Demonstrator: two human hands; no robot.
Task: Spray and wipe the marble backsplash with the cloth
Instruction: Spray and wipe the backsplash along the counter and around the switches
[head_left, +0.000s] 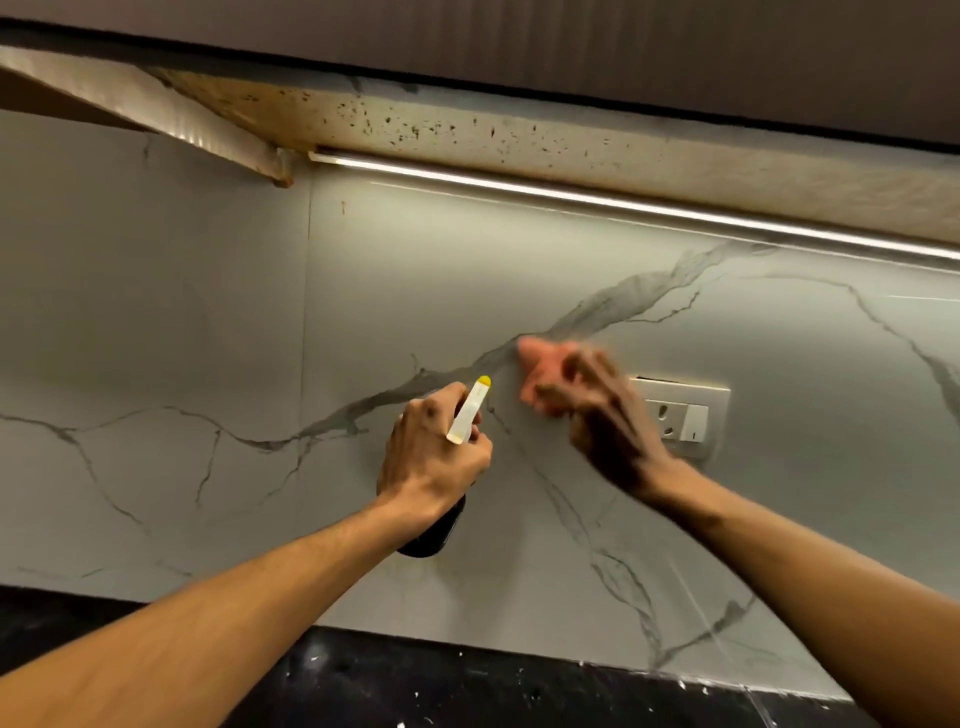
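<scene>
The white marble backsplash (519, 260) with grey veins fills the wall ahead. My left hand (434, 457) grips a dark spray bottle (434, 530) with a white trigger head and yellow nozzle tip (470, 408), held upright close to the wall. My right hand (605, 415), blurred by motion, holds a pink cloth (540, 369) pressed against the marble on a dark vein, just right of the nozzle. Most of the bottle's body is hidden behind my left hand.
A white switch and socket plate (685, 415) is set in the wall right behind my right hand. An LED strip (623, 200) runs under the stained cabinet underside (467, 124). The black speckled countertop (441, 686) lies below.
</scene>
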